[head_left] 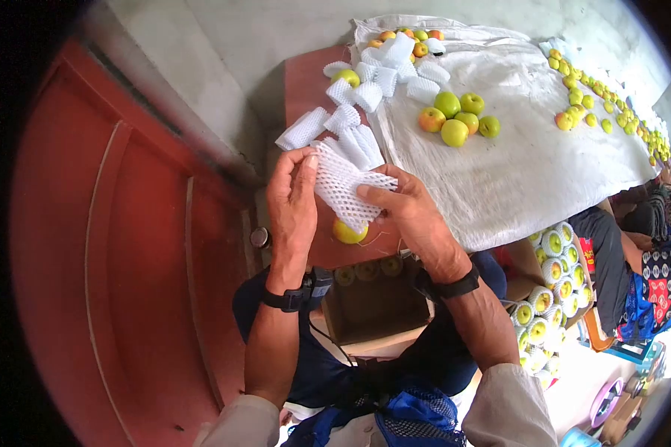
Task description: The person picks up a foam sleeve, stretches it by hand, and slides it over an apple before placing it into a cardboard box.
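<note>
A white foam fruit net (344, 185) is stretched between my two hands above the red table. My left hand (294, 194) pinches its upper left edge. With thumb and fingers, my right hand (408, 208) grips its right side. Just below the net, a yellow-green apple (350, 232) sits near the table's front edge, partly covered by the net. Beyond my hands lie more foam nets (359, 145) in a loose heap. An open cardboard box (373, 305) stands below the table edge between my knees, with several netted apples along its far side.
Several apples (455, 132) rest on a white woven sheet (514, 164), with a long row (608, 97) at its far right. Boxes of netted apples (542, 302) stand to my right. Another person (660, 276) sits at the far right. A red door (127, 261) is on the left.
</note>
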`<state>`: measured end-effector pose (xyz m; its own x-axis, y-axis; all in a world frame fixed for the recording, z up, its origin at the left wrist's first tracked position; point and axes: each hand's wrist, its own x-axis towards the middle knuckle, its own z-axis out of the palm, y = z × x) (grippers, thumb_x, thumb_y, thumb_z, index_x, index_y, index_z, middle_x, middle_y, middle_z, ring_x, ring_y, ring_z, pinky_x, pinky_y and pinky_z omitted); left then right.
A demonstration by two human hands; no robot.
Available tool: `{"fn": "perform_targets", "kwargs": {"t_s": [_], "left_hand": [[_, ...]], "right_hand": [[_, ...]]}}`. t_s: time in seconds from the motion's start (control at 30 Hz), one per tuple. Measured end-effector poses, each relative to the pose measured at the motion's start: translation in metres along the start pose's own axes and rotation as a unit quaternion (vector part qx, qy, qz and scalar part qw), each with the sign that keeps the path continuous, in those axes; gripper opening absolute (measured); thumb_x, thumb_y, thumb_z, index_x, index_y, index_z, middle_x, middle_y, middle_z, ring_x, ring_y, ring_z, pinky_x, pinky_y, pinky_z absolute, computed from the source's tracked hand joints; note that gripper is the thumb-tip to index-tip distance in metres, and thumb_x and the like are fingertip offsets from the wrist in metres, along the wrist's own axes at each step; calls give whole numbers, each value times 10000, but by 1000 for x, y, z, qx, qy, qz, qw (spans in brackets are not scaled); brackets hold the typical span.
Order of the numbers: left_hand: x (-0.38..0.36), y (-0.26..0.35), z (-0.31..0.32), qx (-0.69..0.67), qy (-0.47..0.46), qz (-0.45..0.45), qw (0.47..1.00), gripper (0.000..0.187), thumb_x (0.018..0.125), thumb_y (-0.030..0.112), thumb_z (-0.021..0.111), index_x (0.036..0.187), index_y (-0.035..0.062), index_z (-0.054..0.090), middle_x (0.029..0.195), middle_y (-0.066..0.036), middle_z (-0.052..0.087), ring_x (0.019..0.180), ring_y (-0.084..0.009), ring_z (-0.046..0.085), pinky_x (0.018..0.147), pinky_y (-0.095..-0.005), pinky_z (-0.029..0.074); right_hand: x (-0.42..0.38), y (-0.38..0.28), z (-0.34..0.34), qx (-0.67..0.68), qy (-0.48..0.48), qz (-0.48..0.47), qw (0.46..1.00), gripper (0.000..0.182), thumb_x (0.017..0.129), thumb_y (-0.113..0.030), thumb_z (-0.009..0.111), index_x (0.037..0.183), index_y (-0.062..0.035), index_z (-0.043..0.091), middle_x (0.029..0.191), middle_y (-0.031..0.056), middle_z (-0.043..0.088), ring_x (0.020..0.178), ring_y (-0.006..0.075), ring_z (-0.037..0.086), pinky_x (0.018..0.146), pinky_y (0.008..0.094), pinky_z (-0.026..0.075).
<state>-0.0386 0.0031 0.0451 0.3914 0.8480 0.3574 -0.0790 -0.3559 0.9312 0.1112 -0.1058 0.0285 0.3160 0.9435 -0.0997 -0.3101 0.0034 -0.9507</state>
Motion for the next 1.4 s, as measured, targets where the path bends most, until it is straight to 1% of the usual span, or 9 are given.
{"fn": "perform_targets", "kwargs": {"t_s": [0.17,0.23,0.33,0.43,0.6,1.03,1.23,1.3,1.4], "left_hand": [[0,11,4,-36,19,-36,999,369,1080,299,548,1310,16,603,1242,-64,654,1133,-163,591,976,-321,456],[2,2,4,-196,-98,-188,958,426,1074,323,554,1378,25,569,1287,-69,645,1152,-174,604,989,-321,458],[-3,-6,7,-280,-184,-237,912,422,1007,200,673,1350,-30,587,1266,-68,646,1156,-153,604,1035,-330,457],[-3,-8,7,-206,-145,-168,953,421,995,165,676,1378,18,584,1278,-64,658,1139,-144,619,1019,-318,461],[-3,-1,7,-48,-123,-129,983,387,955,78,689,1328,-2,619,1226,-63,688,1096,-135,637,1001,-312,480],[-5,2,8,-131,-124,-200,963,302,988,147,678,1246,-9,659,1165,-48,704,1062,-109,633,974,-287,481],[-9,-13,20,95,-80,-74,990,229,991,142,685,1167,-5,685,1077,-41,723,953,-77,639,825,-266,526],[-10,-12,24,94,-80,-88,989,227,991,138,683,1168,-4,684,1069,-38,721,949,-72,637,815,-267,527],[-9,-19,25,73,-76,-91,990,227,996,129,663,1178,-4,682,1048,-31,716,928,-65,631,796,-265,525]], "right_hand": [[1,-2,0,102,48,-29,993,272,948,-147,709,1169,-15,624,986,51,705,796,102,650,665,236,491],[2,-1,-1,132,56,-40,989,253,961,-130,695,1180,-23,631,995,40,708,799,93,647,667,225,482],[1,1,-1,153,53,-45,986,243,968,-129,686,1182,-28,631,1018,41,704,828,92,650,686,220,488],[3,5,-4,98,53,-13,994,301,932,-153,732,1162,2,617,1006,61,691,860,122,651,744,267,511],[7,14,-1,-210,128,-202,948,320,919,-185,741,1115,49,645,960,80,688,879,151,634,799,305,526],[8,15,-2,-56,118,-147,981,242,941,-147,716,1069,40,633,908,30,661,849,104,599,772,291,508],[0,15,11,-268,225,-210,913,228,869,-103,740,1034,-18,607,931,124,663,871,258,657,794,359,519],[0,20,13,-358,221,-286,861,247,825,-79,727,1036,-39,605,994,183,640,918,389,646,797,429,523],[-2,19,18,-377,210,-299,851,273,805,-65,721,1052,-43,607,1028,181,624,947,441,624,802,475,518]]}}
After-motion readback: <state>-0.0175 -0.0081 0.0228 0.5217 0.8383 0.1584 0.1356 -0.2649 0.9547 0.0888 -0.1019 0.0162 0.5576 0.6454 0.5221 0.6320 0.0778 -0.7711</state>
